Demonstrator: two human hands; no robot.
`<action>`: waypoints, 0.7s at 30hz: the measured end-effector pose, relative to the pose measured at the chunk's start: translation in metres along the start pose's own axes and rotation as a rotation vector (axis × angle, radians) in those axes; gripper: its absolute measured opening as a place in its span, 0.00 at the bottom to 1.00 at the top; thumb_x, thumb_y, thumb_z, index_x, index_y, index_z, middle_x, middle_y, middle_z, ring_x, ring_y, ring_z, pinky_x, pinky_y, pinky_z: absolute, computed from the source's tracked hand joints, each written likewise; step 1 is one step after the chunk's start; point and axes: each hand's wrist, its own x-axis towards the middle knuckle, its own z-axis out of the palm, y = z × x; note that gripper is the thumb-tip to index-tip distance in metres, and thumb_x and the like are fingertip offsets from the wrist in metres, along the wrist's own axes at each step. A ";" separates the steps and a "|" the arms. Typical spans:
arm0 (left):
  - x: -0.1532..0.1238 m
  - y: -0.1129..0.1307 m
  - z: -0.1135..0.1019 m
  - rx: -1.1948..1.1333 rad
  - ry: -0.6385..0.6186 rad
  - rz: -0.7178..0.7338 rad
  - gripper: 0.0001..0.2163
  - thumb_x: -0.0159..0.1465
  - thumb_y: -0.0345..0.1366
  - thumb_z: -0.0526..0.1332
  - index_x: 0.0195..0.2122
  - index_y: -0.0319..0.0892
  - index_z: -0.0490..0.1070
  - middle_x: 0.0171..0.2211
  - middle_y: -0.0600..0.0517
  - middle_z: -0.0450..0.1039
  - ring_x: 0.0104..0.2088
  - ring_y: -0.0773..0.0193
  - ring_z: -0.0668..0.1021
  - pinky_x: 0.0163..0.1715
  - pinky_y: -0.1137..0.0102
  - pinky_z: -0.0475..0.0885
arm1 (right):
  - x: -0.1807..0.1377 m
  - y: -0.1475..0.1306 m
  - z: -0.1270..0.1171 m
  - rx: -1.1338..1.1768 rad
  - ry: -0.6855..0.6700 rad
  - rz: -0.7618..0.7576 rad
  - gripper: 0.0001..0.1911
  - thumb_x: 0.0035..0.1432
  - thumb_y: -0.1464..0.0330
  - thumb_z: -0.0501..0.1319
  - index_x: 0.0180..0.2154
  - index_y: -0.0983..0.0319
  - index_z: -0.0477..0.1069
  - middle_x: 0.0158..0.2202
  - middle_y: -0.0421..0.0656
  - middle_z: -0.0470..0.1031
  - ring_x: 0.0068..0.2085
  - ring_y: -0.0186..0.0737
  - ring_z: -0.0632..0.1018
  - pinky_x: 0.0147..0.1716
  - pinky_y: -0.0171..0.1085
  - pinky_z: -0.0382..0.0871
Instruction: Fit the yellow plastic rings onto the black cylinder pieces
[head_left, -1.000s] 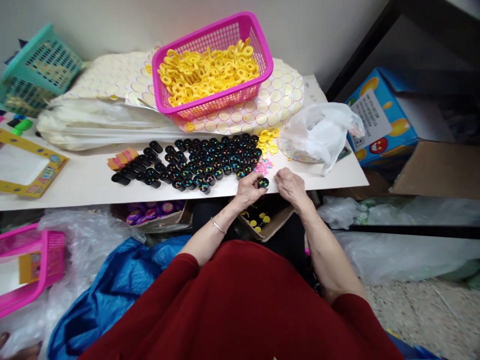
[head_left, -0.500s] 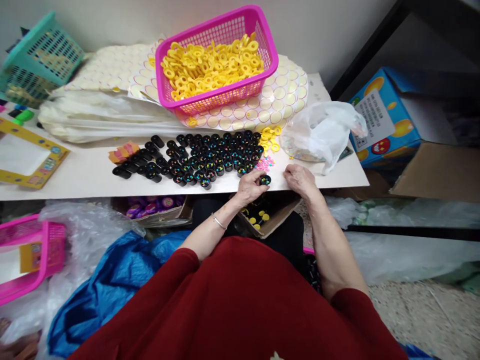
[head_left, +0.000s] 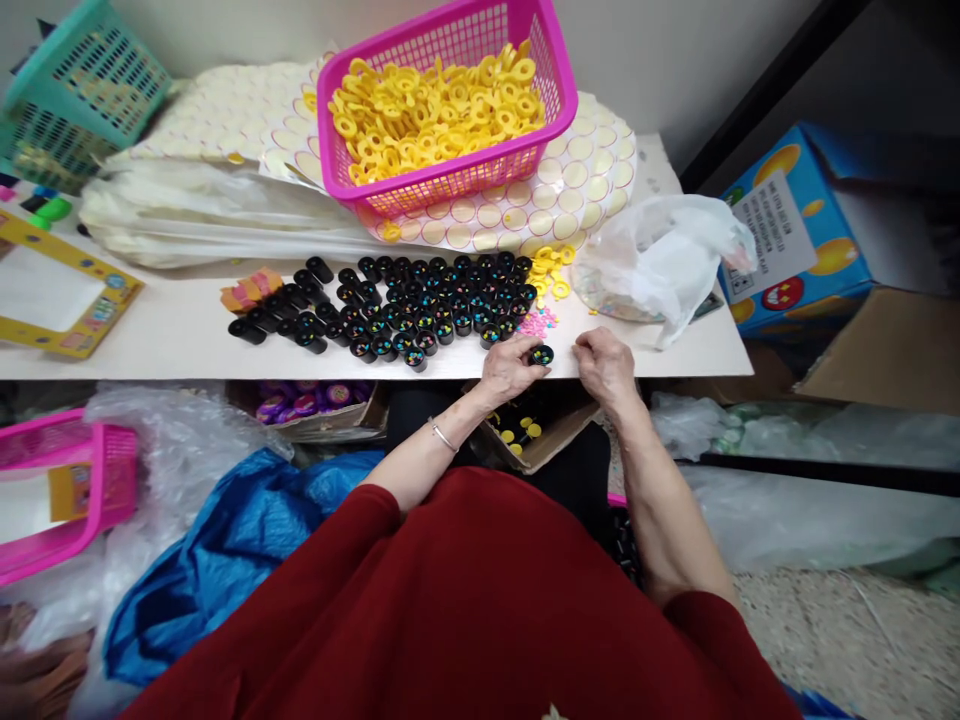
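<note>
My left hand grips a small black tube with coloured beads inside, at the front edge of the white table. My right hand rests just right of it, fingers curled together on something I cannot make out. Several more black tubes stand in rows behind my left hand. A small heap of pink beads lies just beyond the held tube, with loose yellow rings further back.
A pink basket of yellow rings sits on sticker sheets at the back. A white plastic bag lies right. An open cardboard box with yellow caps sits on my lap. A teal basket stands far left, a blue box right.
The view has shifted slightly; my left hand keeps hold of the black tube. My right hand moved a little away to the right, then came closer again.
</note>
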 end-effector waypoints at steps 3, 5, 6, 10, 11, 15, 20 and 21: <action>0.000 0.000 0.001 0.052 -0.016 -0.002 0.15 0.47 0.32 0.68 0.37 0.41 0.76 0.26 0.57 0.69 0.23 0.72 0.66 0.26 0.73 0.63 | -0.007 -0.017 0.000 0.135 0.041 -0.142 0.10 0.57 0.68 0.52 0.33 0.60 0.71 0.34 0.45 0.72 0.35 0.41 0.72 0.37 0.37 0.65; 0.000 -0.001 0.001 0.077 -0.030 0.007 0.14 0.48 0.32 0.67 0.38 0.41 0.77 0.27 0.56 0.70 0.24 0.72 0.67 0.27 0.73 0.63 | -0.010 -0.027 -0.001 0.132 0.022 -0.209 0.10 0.59 0.69 0.51 0.33 0.60 0.71 0.33 0.44 0.71 0.35 0.40 0.72 0.36 0.36 0.64; 0.000 -0.001 0.001 0.086 -0.032 0.011 0.14 0.48 0.32 0.67 0.38 0.41 0.77 0.27 0.56 0.70 0.25 0.71 0.67 0.27 0.73 0.63 | -0.012 -0.032 -0.001 0.101 0.006 -0.232 0.10 0.59 0.69 0.51 0.33 0.60 0.71 0.32 0.44 0.71 0.35 0.40 0.72 0.35 0.36 0.63; -0.001 0.001 0.000 0.087 -0.031 0.034 0.15 0.48 0.33 0.67 0.39 0.41 0.77 0.28 0.55 0.71 0.26 0.70 0.69 0.27 0.72 0.63 | -0.012 -0.039 -0.002 -0.062 -0.045 -0.275 0.12 0.60 0.70 0.50 0.31 0.61 0.72 0.30 0.45 0.69 0.34 0.41 0.70 0.32 0.36 0.60; -0.001 0.002 0.000 0.084 -0.032 0.043 0.15 0.48 0.33 0.68 0.39 0.41 0.77 0.28 0.55 0.71 0.26 0.70 0.69 0.27 0.72 0.63 | -0.012 -0.039 -0.003 -0.094 -0.057 -0.282 0.13 0.60 0.71 0.49 0.31 0.61 0.71 0.30 0.45 0.68 0.34 0.41 0.69 0.31 0.36 0.59; -0.002 0.004 -0.001 0.069 -0.029 0.072 0.13 0.49 0.33 0.68 0.37 0.40 0.76 0.28 0.55 0.71 0.26 0.69 0.69 0.27 0.72 0.64 | -0.008 -0.042 -0.005 -0.210 -0.115 -0.301 0.13 0.58 0.73 0.48 0.30 0.61 0.71 0.29 0.46 0.68 0.33 0.41 0.67 0.30 0.36 0.56; -0.003 0.007 -0.004 0.087 -0.042 0.092 0.07 0.51 0.35 0.67 0.31 0.41 0.76 0.28 0.54 0.72 0.28 0.69 0.70 0.28 0.73 0.64 | -0.004 -0.052 -0.008 -0.302 -0.180 -0.406 0.12 0.52 0.77 0.51 0.32 0.63 0.72 0.30 0.49 0.69 0.33 0.43 0.67 0.32 0.39 0.55; -0.003 0.007 -0.004 0.091 -0.049 0.094 0.06 0.51 0.35 0.66 0.30 0.41 0.76 0.28 0.54 0.72 0.28 0.69 0.70 0.28 0.73 0.65 | -0.004 -0.052 -0.009 -0.280 -0.192 -0.418 0.12 0.52 0.77 0.51 0.32 0.64 0.73 0.30 0.49 0.69 0.34 0.43 0.67 0.32 0.39 0.55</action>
